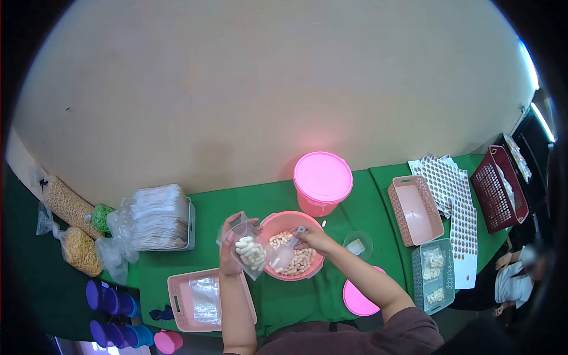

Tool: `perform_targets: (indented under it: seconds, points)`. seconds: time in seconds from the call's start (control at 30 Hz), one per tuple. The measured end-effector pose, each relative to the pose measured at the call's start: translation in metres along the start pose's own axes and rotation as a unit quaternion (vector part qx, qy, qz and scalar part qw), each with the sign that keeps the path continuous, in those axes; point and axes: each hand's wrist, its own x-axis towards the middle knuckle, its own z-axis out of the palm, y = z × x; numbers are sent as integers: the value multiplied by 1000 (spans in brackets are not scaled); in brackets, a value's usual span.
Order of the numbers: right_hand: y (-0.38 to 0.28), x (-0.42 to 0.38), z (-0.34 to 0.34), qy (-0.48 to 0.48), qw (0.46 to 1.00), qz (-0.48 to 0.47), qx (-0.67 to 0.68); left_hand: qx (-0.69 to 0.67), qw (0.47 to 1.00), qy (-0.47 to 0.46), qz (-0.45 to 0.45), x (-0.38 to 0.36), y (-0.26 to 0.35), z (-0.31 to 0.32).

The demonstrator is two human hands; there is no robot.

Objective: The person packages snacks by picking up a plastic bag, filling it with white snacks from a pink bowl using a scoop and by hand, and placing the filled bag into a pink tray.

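My left hand (228, 260) is closed on a clear plastic bag (241, 228) partly filled with white, finger-shaped snack pieces (252, 253). The bag tilts beside the left rim of a round pink tub (296, 216). Inside the tub lie many pale, peach-tinted pieces (302, 262) of similar shape. Over them my right hand (313, 238) grips the handle of a translucent scoop (283, 256), whose bowl points toward the bag. One loose piece (323, 223) rests on the green cloth behind my right hand.
Behind the tub stands a pink lidded bucket (323, 177). A basket of flat bags (207, 296) sits front left; stacked white packets (158, 216) stand behind it. To the right are a pink lid (360, 294), baskets (433, 248) and label sheets (464, 236). Another person (513, 281) is far right.
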Motion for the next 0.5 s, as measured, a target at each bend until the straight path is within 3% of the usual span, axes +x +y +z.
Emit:
perform_targets:
  seconds: [0.07,0.17,0.23,0.27,0.33,0.37,0.43,0.5]
  points:
    - [-10,-13,-4,19,995,-27,97,55,998,6,4,0,5,3]
    - [-33,-33,-13,41,985,-61,153,110,994,20,14,-1,14,6]
    - [-57,-52,-12,57,982,-89,158,226,974,6,31,-1,20,8]
    - [-68,-60,-13,72,975,-139,157,226,974,6,32,-1,20,12]
    - [-93,-79,-8,86,966,-190,155,397,914,-7,84,-2,17,25]
    - [-108,-92,-4,98,955,-234,151,398,914,-6,84,-2,16,31]
    - [-131,-115,6,109,943,-278,147,585,804,-61,88,0,12,43]
    - [-147,-131,17,140,929,-331,88,597,794,-70,95,0,-3,50]
